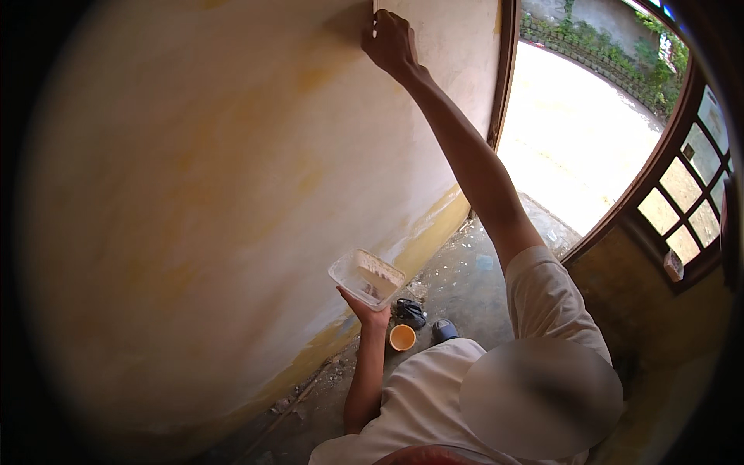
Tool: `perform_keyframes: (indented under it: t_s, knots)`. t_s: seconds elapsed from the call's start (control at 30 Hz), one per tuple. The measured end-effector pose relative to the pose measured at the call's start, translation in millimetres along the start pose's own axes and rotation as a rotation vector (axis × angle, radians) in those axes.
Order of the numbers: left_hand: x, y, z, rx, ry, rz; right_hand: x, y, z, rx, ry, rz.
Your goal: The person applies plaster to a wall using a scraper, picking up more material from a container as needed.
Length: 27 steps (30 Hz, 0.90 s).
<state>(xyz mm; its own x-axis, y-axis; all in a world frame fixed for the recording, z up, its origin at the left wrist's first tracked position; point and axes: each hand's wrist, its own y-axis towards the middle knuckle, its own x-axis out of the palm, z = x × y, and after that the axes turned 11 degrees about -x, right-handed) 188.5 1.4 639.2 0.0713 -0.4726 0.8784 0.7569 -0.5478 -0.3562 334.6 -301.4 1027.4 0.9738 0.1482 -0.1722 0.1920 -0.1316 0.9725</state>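
My left hand (pixel 369 310) supports a clear rectangular plastic tub (pixel 353 271) from below, fingers curled round its base. Pale paste-like stuff coats part of the tub's inside. High up on the wall (pixel 217 194), my right hand (pixel 394 46) is closed with its arm stretched far out. A thin, pale, flat-edged tool (pixel 375 9) shows beside its fingers, against the wall; most of it is hidden or cut off by the upper edge, so its kind is unclear. The wall is whitish with yellow patches showing through.
On the floor (pixel 465 283), strewn with white flecks, stand an orange cup (pixel 402 339) and a black shoe-like item (pixel 409 312), near a dark shoe (pixel 445 331). An open doorway with a brown frame (pixel 508 70) leads to bright ground outside. A paned door or window (pixel 686 190) stands right.
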Motion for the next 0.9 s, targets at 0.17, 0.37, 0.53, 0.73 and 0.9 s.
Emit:
perform_keyframes:
  t_s: [0.17,0.37,0.53,0.73,0.9]
  knots:
    - [-24,-24,8,0.038,0.053,0.017,45,-38,-177,-0.358,0.156,-0.018]
    - [-46,-40,18,0.052,0.070,0.055,14,-120,-195,-0.163,0.513,-0.036]
    - [-56,-39,22,-0.015,-0.001,0.049,-16,-150,-98,0.299,0.351,-0.017]
    - [-49,-29,16,-0.052,-0.028,0.085,-21,-89,42,0.467,0.181,0.078]
    - [-53,-42,18,0.032,-0.056,0.093,9,-31,39,0.419,0.101,0.168]
